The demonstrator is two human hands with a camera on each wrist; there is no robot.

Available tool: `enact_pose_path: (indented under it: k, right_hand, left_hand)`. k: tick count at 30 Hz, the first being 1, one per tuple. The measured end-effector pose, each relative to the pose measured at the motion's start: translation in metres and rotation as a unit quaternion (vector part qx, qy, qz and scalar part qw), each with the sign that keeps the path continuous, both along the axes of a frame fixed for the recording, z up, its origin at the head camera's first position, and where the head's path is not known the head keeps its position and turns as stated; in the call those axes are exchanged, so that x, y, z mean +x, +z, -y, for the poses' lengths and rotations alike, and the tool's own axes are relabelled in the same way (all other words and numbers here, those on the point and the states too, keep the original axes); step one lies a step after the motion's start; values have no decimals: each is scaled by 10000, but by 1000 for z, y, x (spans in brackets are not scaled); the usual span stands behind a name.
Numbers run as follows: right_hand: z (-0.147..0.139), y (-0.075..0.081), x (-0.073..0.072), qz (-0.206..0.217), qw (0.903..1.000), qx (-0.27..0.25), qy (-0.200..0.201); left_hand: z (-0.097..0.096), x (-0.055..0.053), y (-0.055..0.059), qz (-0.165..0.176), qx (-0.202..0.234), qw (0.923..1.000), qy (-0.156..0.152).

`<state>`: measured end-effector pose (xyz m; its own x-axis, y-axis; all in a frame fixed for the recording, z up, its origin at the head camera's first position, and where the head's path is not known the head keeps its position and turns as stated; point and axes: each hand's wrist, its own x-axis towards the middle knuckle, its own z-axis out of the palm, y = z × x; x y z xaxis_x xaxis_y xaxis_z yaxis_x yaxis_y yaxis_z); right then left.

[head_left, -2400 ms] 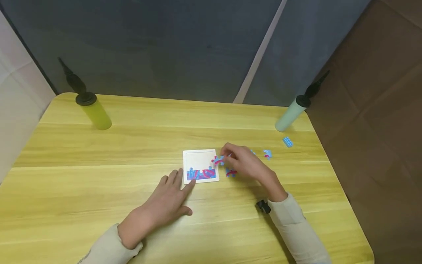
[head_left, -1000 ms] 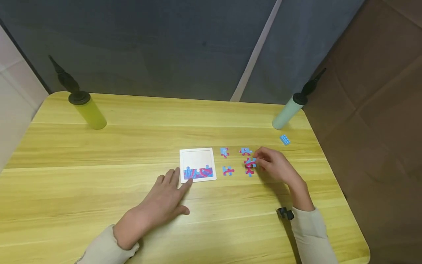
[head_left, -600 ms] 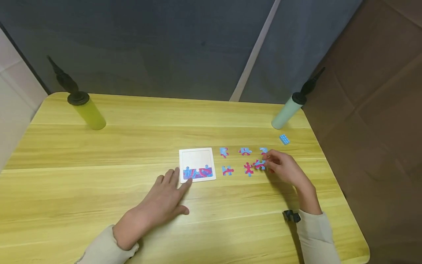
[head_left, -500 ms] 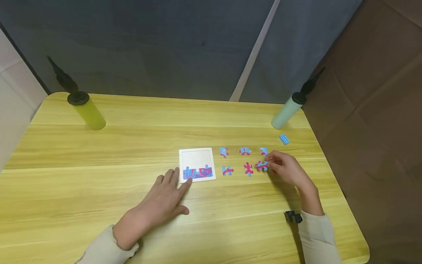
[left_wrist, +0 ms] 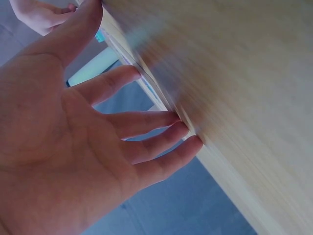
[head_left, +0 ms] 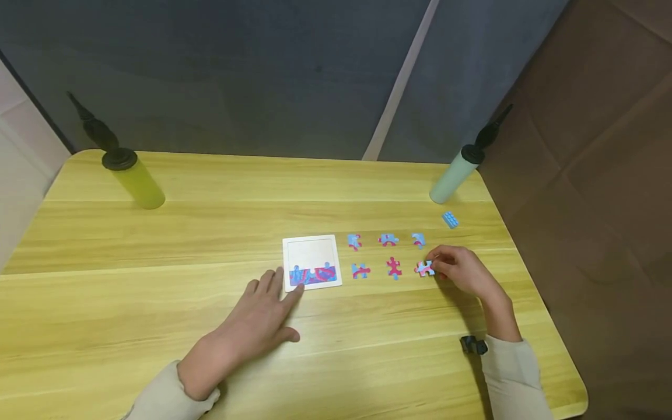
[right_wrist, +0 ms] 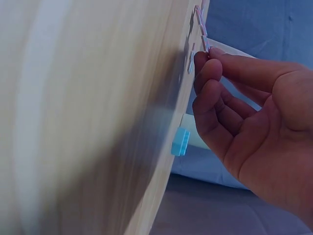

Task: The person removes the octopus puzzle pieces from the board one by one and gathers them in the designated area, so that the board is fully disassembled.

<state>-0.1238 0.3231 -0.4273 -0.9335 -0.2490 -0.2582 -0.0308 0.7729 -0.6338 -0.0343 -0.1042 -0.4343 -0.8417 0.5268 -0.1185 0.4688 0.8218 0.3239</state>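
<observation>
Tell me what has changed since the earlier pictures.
The right hand, still pinching a puzzle piece, has carried it rightward from the edge of the white tray past the red piece. The left hand stayed at the tray's near-left corner, and the blue brick stayed put.

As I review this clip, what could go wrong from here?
The right hand pinches a jigsaw piece by one end, so it might slip.

The mostly red jigsaw piece lies close beside it; a careless move could knock that one askew.

The left hand overlaps the near rim of the puzzle tray, so a push might shift it or disturb the fitted bottom row.
</observation>
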Motion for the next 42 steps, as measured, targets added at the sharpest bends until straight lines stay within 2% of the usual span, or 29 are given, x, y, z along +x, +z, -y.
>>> enact_pose_path:
  k: [13,22,30,42]
  right_hand:
    - [1,-2,-6,151,9992,315,178]
    - [14,3,-9,-188,9979,554,290]
    - [52,22,-11,-538,9958,492,553]
    - [134,31,-16,-668,9877,208,1401]
  left_hand:
    - [1,1,1,-80,-55,9999,-41]
    - [2,3,2,21,20,10000,2]
    - [-1,2,0,61,105,9999,-4]
    - [-2,4,3,71,68,9999,85]
